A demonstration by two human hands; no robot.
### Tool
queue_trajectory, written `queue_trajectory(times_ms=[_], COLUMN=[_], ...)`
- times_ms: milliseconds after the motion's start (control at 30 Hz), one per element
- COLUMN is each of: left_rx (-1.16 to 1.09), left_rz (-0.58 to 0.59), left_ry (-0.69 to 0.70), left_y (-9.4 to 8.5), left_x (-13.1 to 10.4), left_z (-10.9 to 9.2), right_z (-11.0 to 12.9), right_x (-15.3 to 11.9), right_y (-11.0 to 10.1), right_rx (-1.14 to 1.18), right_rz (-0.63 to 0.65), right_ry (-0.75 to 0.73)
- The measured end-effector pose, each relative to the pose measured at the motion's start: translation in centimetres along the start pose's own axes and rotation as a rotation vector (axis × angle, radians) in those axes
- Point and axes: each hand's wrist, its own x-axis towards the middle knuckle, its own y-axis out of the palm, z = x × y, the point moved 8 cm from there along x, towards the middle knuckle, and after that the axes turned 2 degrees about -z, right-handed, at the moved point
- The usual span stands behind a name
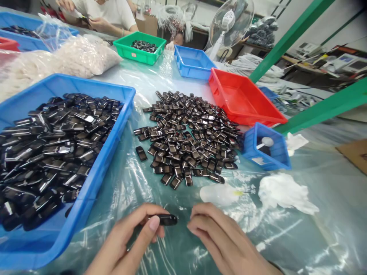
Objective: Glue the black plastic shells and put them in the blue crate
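A glossy black piece [168, 219] lies pinched between the thumb and fingers of my left hand [137, 233], low in the middle of the view. Just to its right, apart from it, is my right hand [219, 236], its fingers bent and pressed together; whatever they hold, if anything, is hidden. Beyond both hands a heap of similar black pieces [189, 133] is spread on the plastic-covered table [120, 183]. More such pieces fill the large blue tray [100, 173] at the left.
A small blue bin [265, 162] holds a white round item. White crumpled tissue [283, 193] and a translucent bottle [219, 194] lie at right. Behind are red [243, 101], blue [195, 68] and green trays [137, 55], a green post [289, 38], and a person [111, 15].
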Motion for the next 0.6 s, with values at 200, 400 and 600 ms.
queue_trajectory(times_ms=[200, 400, 600], left_rx=[0.086, 0.034, 0.000], left_rz=[0.066, 0.214, 0.225], left_ry=[0.145, 0.213, 0.218], left_y=[0.3, 1.6, 1.8], left_x=[0.2, -0.1, -0.2], left_z=[-0.9, -1.5, -1.7], right_z=[-0.4, -1.9, -0.9], right_x=[0.6, 0.7, 0.8], right_y=[-0.1, 2.6, 3.8], right_rx=[0.312, 1.320, 1.591], right_rz=[0.052, -0.028, 0.098], right_ry=[0.146, 0.635, 0.778])
